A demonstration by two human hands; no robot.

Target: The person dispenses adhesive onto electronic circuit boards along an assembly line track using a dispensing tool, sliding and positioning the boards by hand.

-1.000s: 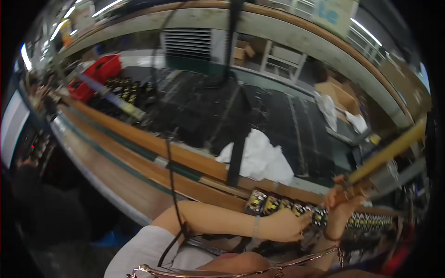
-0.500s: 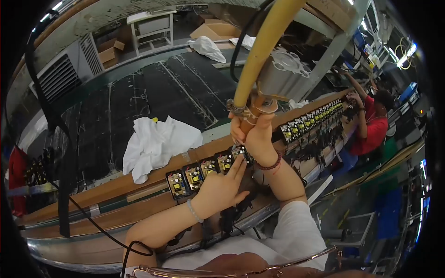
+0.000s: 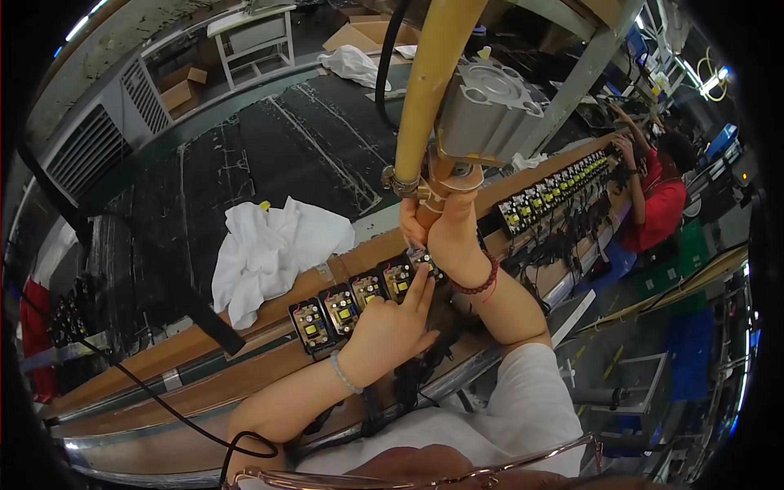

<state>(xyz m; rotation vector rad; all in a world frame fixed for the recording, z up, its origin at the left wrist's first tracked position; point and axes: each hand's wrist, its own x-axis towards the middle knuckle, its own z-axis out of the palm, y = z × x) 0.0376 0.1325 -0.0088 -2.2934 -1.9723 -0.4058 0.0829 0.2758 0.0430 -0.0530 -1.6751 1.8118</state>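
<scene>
Extending two fingers (image 3: 420,292) onto a circuit board (image 3: 418,256) to its far right, the half-open left hand (image 3: 384,339) grips nothing; the right hand (image 3: 455,241) curls around a copper-coloured tool (image 3: 441,188) near the board.

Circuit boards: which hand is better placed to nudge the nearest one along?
Probably the left hand, which seems to hold nothing and has its fingertips at one board; the right hand grips the fitting below the yellow tube.

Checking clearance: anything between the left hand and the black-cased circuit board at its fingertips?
Nothing visible: the left hand reaches right to the black-cased circuit board. The right hand, around a brown cylindrical fitting, is close by, not between.
</scene>
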